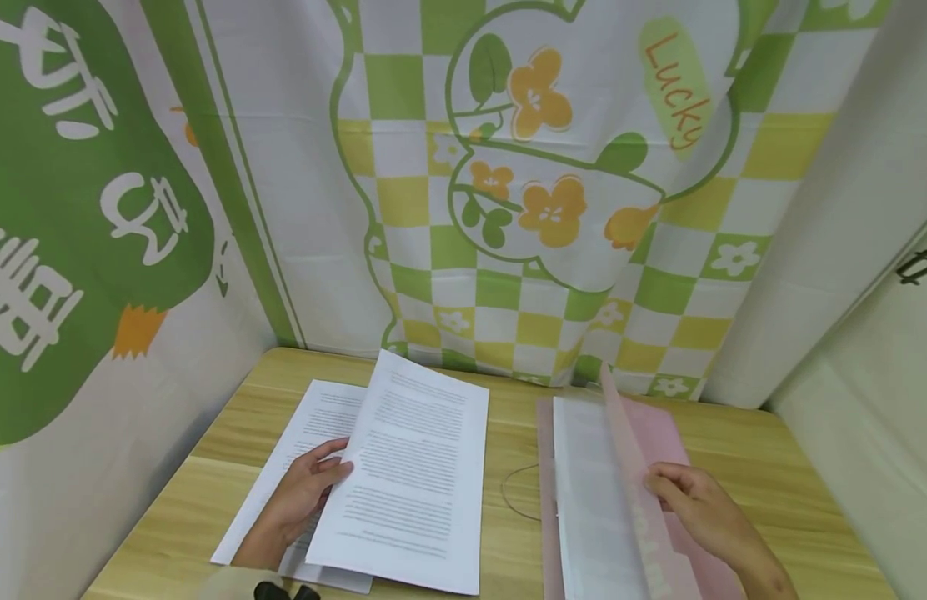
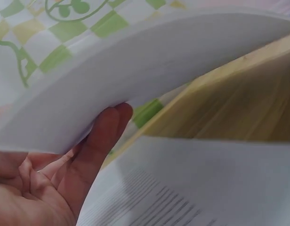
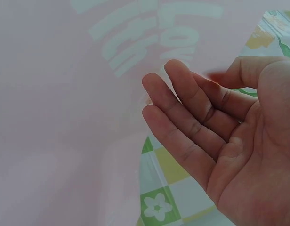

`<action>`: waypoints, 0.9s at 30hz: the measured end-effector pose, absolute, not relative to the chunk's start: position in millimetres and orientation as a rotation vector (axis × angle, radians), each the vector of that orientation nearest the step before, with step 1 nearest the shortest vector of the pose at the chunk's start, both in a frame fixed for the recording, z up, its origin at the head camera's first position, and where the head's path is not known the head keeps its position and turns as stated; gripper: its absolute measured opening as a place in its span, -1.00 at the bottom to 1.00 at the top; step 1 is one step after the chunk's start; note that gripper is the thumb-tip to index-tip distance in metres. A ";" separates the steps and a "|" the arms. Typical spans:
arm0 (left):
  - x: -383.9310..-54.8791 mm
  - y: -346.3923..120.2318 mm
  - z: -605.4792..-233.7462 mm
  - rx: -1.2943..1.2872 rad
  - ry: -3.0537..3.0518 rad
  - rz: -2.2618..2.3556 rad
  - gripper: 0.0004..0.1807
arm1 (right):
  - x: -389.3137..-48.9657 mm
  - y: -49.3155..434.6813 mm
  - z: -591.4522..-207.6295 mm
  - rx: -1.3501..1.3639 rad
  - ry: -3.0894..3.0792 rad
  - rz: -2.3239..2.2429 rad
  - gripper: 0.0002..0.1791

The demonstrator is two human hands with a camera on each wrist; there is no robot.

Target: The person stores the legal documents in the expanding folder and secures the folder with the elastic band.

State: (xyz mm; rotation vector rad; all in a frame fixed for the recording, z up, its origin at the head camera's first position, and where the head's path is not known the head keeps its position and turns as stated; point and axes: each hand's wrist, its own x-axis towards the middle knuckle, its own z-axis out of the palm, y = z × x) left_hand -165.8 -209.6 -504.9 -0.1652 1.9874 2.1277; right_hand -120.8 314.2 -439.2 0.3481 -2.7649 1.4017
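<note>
My left hand (image 1: 302, 492) pinches the left edge of a printed sheet of paper (image 1: 411, 475), thumb on top and fingers beneath. That sheet is raised and bowed in the left wrist view, above another printed sheet (image 1: 321, 412) lying on the table. With thumb and fingers, my right hand (image 1: 699, 512) holds the edge of a pink folder's front cover (image 1: 628, 467), which stands partly lifted. Under the cover lie whitish clear sleeves (image 1: 583, 475). Pale lettering marks the pink cover (image 3: 65, 117) in the right wrist view.
A thin grey elastic cord (image 1: 511, 500) loops out from the folder's left side onto the wooden table (image 1: 508, 433). Behind the table hangs a green-and-yellow checked curtain (image 1: 448, 292), with more printed cloth (image 1: 231, 283) on the left.
</note>
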 end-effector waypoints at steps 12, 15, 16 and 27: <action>-171.5 -168.6 -510.2 -0.080 1.899 2.177 -0.41 | -121.1 314.7 -440.2 0.364 -2.762 1.422 -0.63; -172.1 -158.4 -512.2 -0.063 1.883 2.186 -0.41 | -120.6 314.0 -440.1 0.362 -2.763 1.424 -0.64; -172.3 -155.4 -513.1 -0.060 1.874 2.190 -0.41 | -120.4 313.6 -440.0 0.358 -2.762 1.420 -0.64; -173.5 -129.9 -519.7 0.016 1.793 2.218 -0.41 | -120.4 311.6 -438.0 0.294 -2.783 1.443 -0.69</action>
